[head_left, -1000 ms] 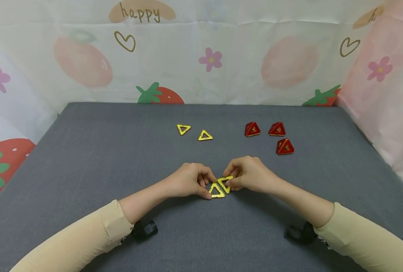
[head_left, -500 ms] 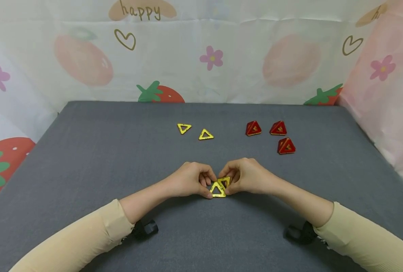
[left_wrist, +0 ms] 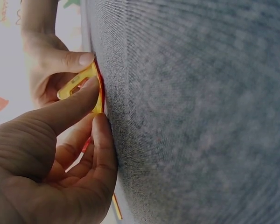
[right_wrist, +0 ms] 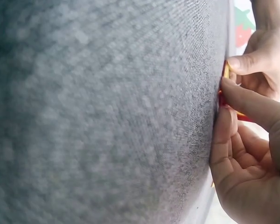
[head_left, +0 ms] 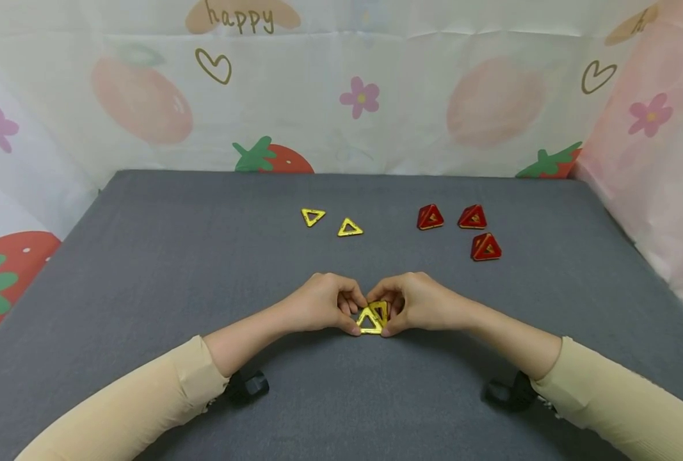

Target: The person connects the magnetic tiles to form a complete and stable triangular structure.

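Two yellow triangular magnetic tiles with open centres are between my hands, near the middle of the grey table. The left tile (head_left: 370, 331) lies flat, and my left hand (head_left: 322, 304) pinches it at its corners with thumb and fingers. The right tile (head_left: 385, 312) is tilted up along the flat one's edge. My right hand (head_left: 426, 301) holds it between thumb and fingers, with the thumb tip at the flat tile's lower right corner. In the left wrist view the raised tile (left_wrist: 73, 84) slants upward, and red shows along the lower edge. Fingers cover much of both tiles in the right wrist view.
Farther back on the grey table (head_left: 214, 230) lie two more yellow triangular tiles, one on the left (head_left: 313, 211) and one on the right (head_left: 351, 234). Three red pyramids stand at back right: a left one (head_left: 431, 217), a right one (head_left: 472, 217) and a nearer one (head_left: 486, 247).
The right-hand tile has gone from lying nearly flat beside the other to tilting up against its edge. My right hand has moved slightly left, closer to my left hand, which stays almost still.
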The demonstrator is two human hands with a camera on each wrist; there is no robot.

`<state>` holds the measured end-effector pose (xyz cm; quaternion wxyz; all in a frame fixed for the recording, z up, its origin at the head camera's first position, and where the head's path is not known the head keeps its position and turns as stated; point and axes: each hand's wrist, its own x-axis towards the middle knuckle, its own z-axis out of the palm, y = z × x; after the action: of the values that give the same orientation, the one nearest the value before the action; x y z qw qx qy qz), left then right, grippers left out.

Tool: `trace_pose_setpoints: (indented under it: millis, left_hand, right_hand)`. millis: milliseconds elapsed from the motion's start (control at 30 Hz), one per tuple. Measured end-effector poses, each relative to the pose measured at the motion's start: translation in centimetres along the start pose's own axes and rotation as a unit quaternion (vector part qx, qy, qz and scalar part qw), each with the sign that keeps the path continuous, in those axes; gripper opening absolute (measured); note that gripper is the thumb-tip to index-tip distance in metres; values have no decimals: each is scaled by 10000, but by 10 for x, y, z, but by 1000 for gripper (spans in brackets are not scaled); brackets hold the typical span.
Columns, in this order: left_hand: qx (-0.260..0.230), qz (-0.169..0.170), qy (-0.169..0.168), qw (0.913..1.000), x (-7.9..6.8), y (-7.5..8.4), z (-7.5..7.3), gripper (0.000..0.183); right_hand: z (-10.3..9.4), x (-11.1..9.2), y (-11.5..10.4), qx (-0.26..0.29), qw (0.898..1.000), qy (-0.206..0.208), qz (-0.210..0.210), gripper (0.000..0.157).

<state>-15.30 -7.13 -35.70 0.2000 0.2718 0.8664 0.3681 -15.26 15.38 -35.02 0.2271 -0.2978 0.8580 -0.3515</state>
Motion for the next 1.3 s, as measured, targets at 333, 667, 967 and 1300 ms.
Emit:
trace_pose_setpoints:
  millis: [333,667,967,1300]
  left_hand:
    - [-97,38,32,9999,0,0,-1,30]
    - [-251,60,-37,9997,0,-3,-1,28]
    - [-342,53,9,9994,1,-5,-1,28]
    - [-356,-82,-42,9993,0,-3,-1,28]
  right_hand:
    - [1,0,1,-129,9999,-24,-83,43]
    - [2,1,4,-124,9998,-2,-146,44]
    - [3,0,4,-136,9998,16,-175,47]
    - [3,1,3,-247,9996,1,-169,43]
